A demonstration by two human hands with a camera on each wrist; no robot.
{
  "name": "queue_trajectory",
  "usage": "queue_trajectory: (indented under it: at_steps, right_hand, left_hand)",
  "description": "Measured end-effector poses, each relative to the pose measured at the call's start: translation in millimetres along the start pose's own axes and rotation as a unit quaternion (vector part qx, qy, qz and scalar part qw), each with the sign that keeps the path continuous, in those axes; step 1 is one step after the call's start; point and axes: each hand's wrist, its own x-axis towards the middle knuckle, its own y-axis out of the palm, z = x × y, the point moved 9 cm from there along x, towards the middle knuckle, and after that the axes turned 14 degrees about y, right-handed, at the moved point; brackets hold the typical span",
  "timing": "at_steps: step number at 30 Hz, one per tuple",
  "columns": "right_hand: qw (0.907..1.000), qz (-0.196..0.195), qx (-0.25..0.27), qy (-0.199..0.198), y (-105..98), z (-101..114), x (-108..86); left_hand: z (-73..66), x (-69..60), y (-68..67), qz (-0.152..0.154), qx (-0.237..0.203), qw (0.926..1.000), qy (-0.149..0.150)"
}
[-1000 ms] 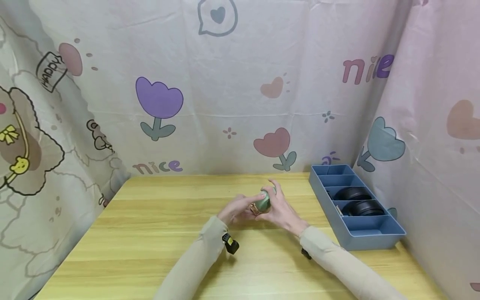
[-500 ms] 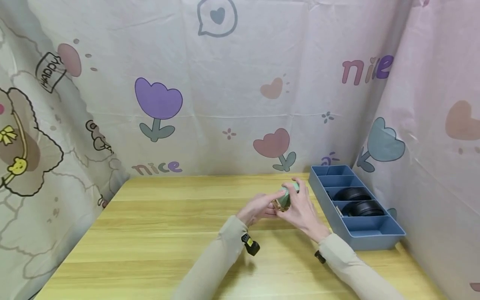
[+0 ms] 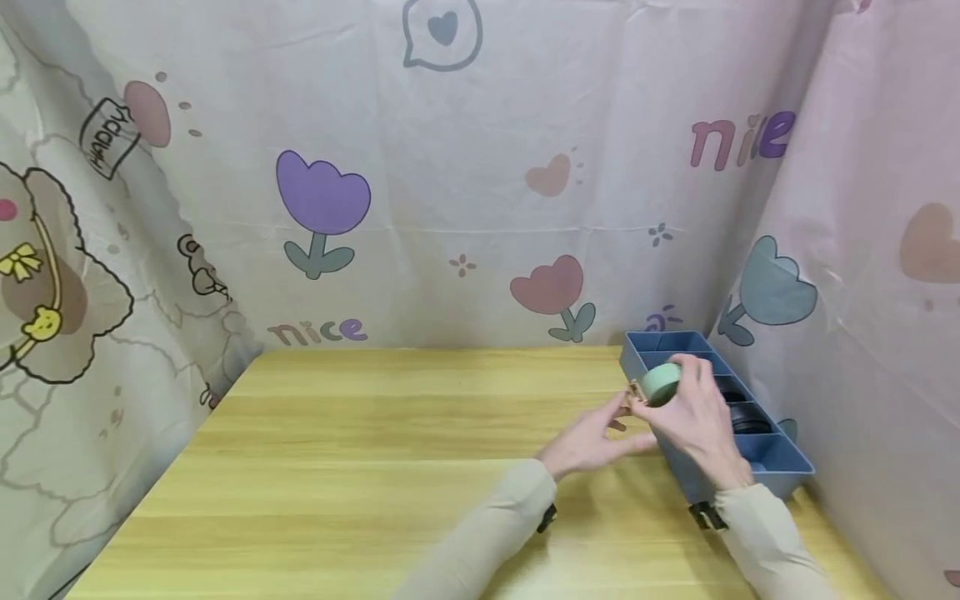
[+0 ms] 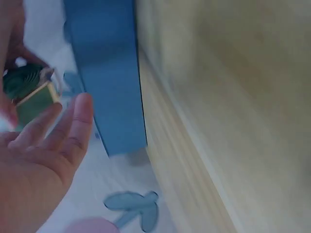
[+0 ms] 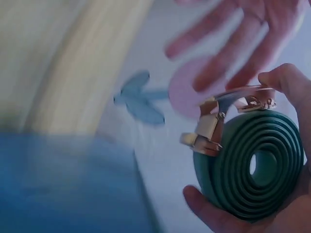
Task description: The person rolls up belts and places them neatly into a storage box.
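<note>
A green belt [image 3: 660,383], rolled into a tight coil with a gold buckle [image 5: 209,127], is in my right hand [image 3: 701,421]. The thumb and fingers hold it by its edges, above the left side of the blue divided box [image 3: 791,483]. In the right wrist view the coil faces the camera, its layers showing round a small central hole. My left hand [image 3: 588,437] is by the buckle, its fingers extended; in the left wrist view those fingers [image 4: 80,116] look fairly straight. Whether they touch the buckle I cannot tell.
Black coiled items [image 3: 750,418] sit in the box's middle compartments, partly hidden by my right hand. The box stands at the right of the wooden table [image 3: 360,467]. Patterned curtains [image 3: 450,167] hang behind and at both sides.
Both hands have moved right with the rolled belt, from mid-table to the box. The left hand gripped it earlier; its fingers have since spread away from the coil, leaving it in the right hand.
</note>
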Motion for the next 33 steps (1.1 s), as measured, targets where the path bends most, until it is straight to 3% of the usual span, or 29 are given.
queue_trajectory:
  at_steps: [3,5,8,10,12,14,19,22,29,33]
  right_hand:
    - [0.9982,0.024,-0.007,0.055,-17,-26,7.2]
    - [0.9955,0.037,-0.01,0.086,-27,-41,12.3]
    - [0.9922,0.046,-0.023,0.114,-39,-60,16.2]
    - [0.9907,0.054,-0.03,0.121,-43,-70,15.7]
    - [0.9894,0.065,-0.04,0.124,-45,-77,13.3]
    - [0.9877,0.08,-0.046,0.126,-45,-83,9.4]
    - [0.9832,0.117,-0.059,0.127,-43,-90,-2.4]
    - [0.9806,0.131,-0.064,0.131,-39,-96,-10.1]
    - [0.9854,0.115,-0.057,0.112,-24,-102,-23.2]
    - [0.986,0.112,-0.06,0.108,-18,-106,-27.8]
  left_hand:
    - [-13.2,4.7,22.9,0.061,0.104,0.992,0.037]
    - [-20.7,7.7,34.2,0.097,0.169,0.9787,0.064]
    - [-29.4,10.3,50.1,0.147,0.247,0.9528,0.097]
    - [-32.0,10.4,59.0,0.174,0.283,0.9372,0.107]
    - [-31.9,10.0,66.6,0.196,0.303,0.9267,0.106]
    - [-30.4,9.0,73.0,0.21,0.304,0.924,0.097]
    - [-26.9,7.3,84.1,0.219,0.28,0.932,0.071]
    - [-28.0,8.2,88.8,0.224,0.28,0.9312,0.066]
    - [-32.0,8.6,93.1,0.247,0.277,0.9272,0.051]
    - [-32.8,7.5,92.1,0.252,0.268,0.9289,0.046]
